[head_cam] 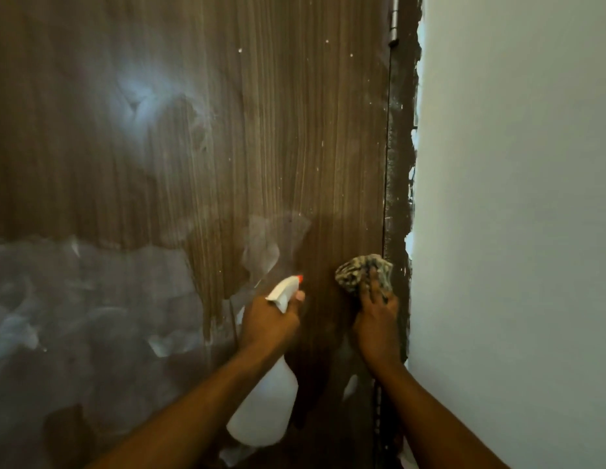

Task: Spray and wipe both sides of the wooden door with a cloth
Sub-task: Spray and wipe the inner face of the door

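The left hand (269, 319) clamps the bottle (261, 404), nozzle (296, 279) aimed at the door (227, 130) just left of the cloth (357, 270) that the right hand (376, 321) presses with spread fingers (372, 282)

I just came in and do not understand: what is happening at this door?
A person is cleaning the wooden door. The left hand grips a white spray bottle, nozzle aimed at the door. The right hand presses a patterned cloth against the door near its right edge. Hazy smears show on the lower left.
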